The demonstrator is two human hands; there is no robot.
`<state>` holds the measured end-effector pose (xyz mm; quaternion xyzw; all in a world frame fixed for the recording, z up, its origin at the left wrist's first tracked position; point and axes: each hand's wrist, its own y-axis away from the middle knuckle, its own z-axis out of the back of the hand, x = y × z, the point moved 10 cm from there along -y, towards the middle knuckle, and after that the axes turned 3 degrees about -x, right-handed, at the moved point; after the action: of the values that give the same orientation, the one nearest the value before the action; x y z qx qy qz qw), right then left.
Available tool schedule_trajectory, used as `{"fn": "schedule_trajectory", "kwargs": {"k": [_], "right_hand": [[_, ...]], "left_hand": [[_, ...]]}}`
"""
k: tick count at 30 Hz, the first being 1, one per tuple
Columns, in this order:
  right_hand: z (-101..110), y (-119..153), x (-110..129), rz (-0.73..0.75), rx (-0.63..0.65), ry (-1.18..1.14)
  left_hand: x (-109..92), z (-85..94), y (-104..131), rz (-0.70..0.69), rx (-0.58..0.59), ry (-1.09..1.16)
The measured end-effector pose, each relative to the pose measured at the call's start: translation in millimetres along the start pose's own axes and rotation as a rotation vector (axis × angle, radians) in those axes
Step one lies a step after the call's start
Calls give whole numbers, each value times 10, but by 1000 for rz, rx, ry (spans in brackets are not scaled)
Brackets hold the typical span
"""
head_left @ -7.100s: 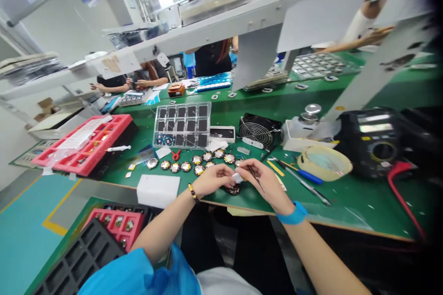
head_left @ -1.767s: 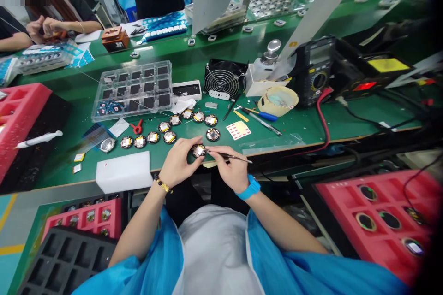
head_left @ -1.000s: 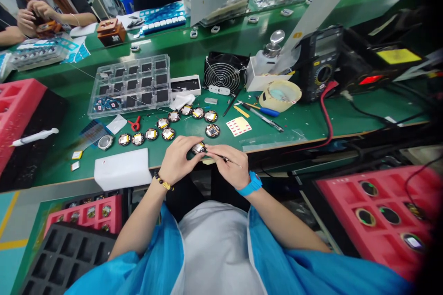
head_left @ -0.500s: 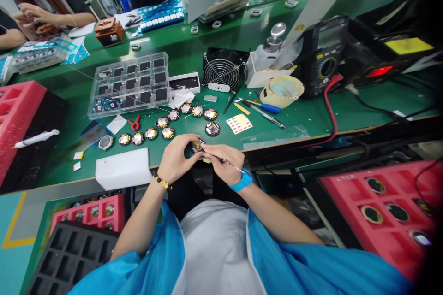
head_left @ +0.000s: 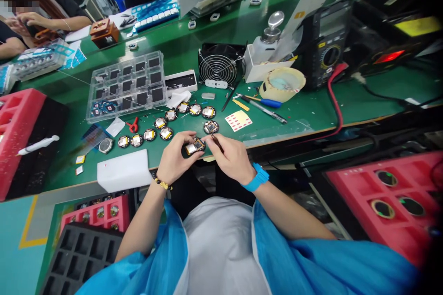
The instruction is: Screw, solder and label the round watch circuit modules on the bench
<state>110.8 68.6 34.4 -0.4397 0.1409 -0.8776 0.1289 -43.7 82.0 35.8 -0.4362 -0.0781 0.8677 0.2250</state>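
Observation:
Between the thumb and fingers of my left hand [head_left: 175,156] is a round watch module [head_left: 194,146], held at the bench's front edge and tilted so its silver and dark parts face up. My right hand [head_left: 235,159] is closed around dark, slim tweezers [head_left: 217,142]; their points are close to the module's right side, and I cannot tell whether they touch it. Just beyond my hands a similar round module [head_left: 211,126] lies on the green bench. Several more, such as this module [head_left: 166,133], form a loose row to the left.
A white foam block [head_left: 122,170] lies on the edge to the left. Behind are a clear compartment box [head_left: 126,84], a fan [head_left: 218,69], a cream pot [head_left: 282,84] and a multimeter [head_left: 327,50]. Red foam trays [head_left: 398,193] flank me. Another person's hands [head_left: 31,20] work far left.
My right hand has turned and drawn slightly right, and the tweezers now show between its fingers. More of the module in my left hand is visible. The view has shifted a little.

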Motion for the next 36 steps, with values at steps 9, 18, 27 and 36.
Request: {"fn": "schedule_trajectory", "kwargs": {"k": [9, 18, 27, 36], "right_hand": [[-190, -121, -44, 7, 147, 234], [-267, -156, 16, 18, 250, 336], [-264, -160, 12, 20, 244, 343], [-267, -163, 27, 39, 270, 348]], "left_hand": [[-43, 298, 246, 20, -134, -315], [-25, 281, 300, 96, -146, -349], [-163, 302, 327, -13, -216, -461], [-32, 442, 335, 32, -153, -343]]}}
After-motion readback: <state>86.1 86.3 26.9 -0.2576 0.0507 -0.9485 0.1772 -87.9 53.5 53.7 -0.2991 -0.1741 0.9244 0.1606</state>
